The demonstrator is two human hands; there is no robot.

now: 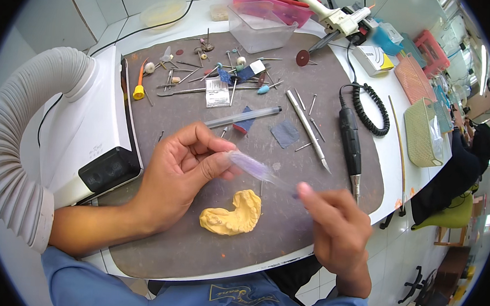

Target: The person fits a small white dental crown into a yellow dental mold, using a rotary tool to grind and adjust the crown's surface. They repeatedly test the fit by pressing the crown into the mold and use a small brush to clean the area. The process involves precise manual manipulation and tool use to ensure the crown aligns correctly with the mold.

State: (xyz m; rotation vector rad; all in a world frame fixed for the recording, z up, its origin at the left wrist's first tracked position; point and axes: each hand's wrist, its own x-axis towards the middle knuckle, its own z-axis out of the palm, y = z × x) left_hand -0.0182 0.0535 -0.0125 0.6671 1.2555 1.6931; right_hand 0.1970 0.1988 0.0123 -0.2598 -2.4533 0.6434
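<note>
Between my hands stretches a thin, clear, purple-tinted piece of plastic film (250, 165), blurred toward its right end. My left hand (191, 161) is closed, pinching the film's left end between thumb and fingertips. Over on the right, my right hand (338, 226) is closed too, its thumb and forefinger at the film's far end; a small dark bit shows there. Just below the film, a yellow plaster dental cast (233, 213) in a horseshoe shape lies on the grey-brown mat (285, 234). A grey pen (244, 117) lies beyond my left hand.
A white suction box (98, 127) with a ribbed hose (16, 139) stands at left. Several burs (203, 55) and polishing bits litter the mat's far part. A craft knife (308, 131) and a black rotary handpiece (351, 140) lie at right. Plastic bins (261, 28) stand behind.
</note>
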